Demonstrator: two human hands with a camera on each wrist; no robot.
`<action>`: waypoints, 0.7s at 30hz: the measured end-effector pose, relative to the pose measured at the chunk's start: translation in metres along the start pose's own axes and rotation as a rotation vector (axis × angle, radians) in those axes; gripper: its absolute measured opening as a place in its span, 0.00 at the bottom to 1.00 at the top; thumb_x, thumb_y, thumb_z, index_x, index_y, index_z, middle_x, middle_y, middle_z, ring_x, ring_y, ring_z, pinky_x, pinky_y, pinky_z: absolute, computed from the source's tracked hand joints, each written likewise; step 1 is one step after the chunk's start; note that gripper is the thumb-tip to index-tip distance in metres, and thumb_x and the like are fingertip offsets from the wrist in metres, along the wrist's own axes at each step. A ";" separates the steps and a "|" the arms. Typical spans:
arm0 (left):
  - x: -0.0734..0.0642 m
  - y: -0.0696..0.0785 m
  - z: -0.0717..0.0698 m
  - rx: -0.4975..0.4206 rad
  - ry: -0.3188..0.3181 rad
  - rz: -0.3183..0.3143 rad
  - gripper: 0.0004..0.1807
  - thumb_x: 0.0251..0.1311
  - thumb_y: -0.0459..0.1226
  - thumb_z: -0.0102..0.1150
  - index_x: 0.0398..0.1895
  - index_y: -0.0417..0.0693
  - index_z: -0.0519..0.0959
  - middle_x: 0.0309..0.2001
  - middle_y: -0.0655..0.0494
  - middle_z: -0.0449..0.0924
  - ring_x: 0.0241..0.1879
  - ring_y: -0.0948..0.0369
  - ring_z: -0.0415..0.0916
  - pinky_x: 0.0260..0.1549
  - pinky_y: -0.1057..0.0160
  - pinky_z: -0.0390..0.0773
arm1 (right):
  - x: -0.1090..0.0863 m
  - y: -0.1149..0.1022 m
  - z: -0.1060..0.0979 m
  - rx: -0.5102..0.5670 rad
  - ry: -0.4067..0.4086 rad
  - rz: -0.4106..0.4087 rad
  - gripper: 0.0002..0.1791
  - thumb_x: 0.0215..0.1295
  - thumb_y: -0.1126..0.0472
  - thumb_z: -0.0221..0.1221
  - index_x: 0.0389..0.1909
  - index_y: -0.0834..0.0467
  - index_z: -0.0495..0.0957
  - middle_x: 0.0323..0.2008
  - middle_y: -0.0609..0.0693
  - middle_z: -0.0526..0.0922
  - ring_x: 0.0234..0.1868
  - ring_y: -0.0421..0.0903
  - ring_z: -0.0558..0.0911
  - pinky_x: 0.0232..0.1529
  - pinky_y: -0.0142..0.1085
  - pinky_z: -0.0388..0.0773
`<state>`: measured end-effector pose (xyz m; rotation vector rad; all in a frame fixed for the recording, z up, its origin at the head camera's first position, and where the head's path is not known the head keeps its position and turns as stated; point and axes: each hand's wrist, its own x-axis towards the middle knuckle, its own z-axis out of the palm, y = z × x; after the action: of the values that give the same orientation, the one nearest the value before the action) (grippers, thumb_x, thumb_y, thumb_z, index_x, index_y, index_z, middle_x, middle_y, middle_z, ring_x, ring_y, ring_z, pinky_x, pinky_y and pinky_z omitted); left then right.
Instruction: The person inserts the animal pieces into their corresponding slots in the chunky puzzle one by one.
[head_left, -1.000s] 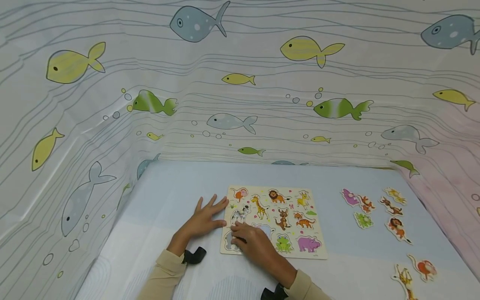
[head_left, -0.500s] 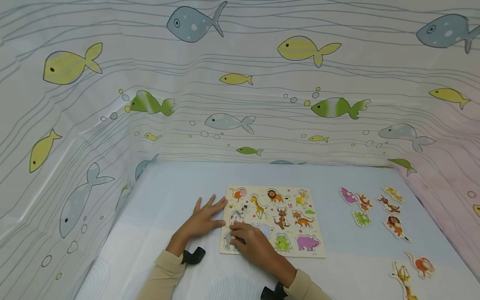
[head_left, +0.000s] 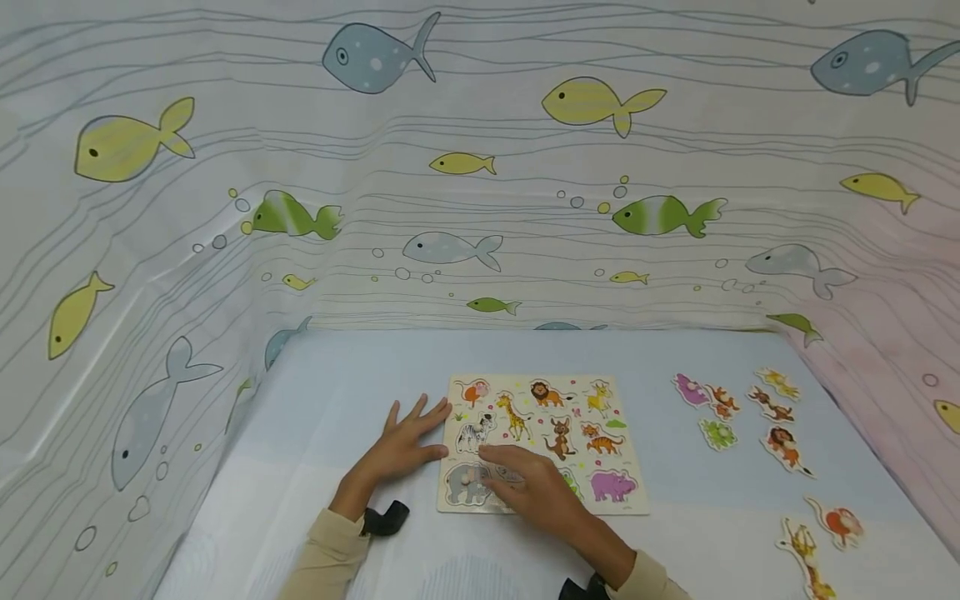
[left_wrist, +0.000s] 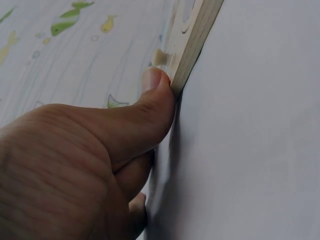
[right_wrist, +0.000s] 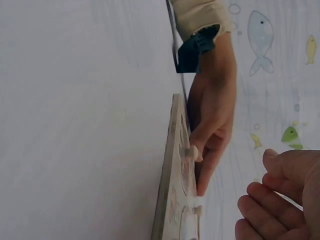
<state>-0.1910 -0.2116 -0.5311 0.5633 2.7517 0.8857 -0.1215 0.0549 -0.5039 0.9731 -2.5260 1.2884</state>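
A wooden animal puzzle board (head_left: pixel 636 505) lies on the table in the head view. My left hand (head_left: pixel 399 454) rests at its left edge with fingers spread; in the left wrist view the thumb (left_wrist: pixel 157 95) touches the board's side near a peg (left_wrist: pixel 159 57). The elephant piece (head_left: pixel 467 485) sits at the board's lower left, below the zebra piece (head_left: pixel 473 435). Above the board hovers my right hand (head_left: pixel 543 493), holding nothing, fingers loosely bent. It covers part of the bottom row. The right wrist view shows its fingers (right_wrist: pixel 265 210) apart from the pegs (right_wrist: pixel 192 153).
Loose animal pieces lie right of the board: a purple hippo (head_left: pixel 688 389), a green frog (head_left: pixel 718 434), a lion (head_left: pixel 784 450), a monkey (head_left: pixel 838 522), a giraffe (head_left: pixel 804 554) and several others. Fish-patterned sheeting (head_left: pixel 525 208) rises behind the table (head_left: pixel 360 367).
My right hand has let go of the elephant piece and moved right and up off it, uncovering the piece. The left hand stays at the board's edge. The head view has shifted slightly.
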 end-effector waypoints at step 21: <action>0.000 0.002 -0.002 -0.002 -0.022 -0.016 0.42 0.61 0.48 0.65 0.77 0.53 0.59 0.78 0.58 0.53 0.81 0.47 0.39 0.74 0.37 0.20 | -0.099 0.053 -0.129 -0.344 0.183 0.132 0.27 0.47 0.72 0.74 0.51 0.56 0.85 0.49 0.47 0.88 0.52 0.40 0.86 0.56 0.08 0.65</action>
<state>-0.1913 -0.2112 -0.5283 0.5471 2.7321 0.8732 -0.0962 0.2242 -0.4986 0.5982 -2.5818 0.8796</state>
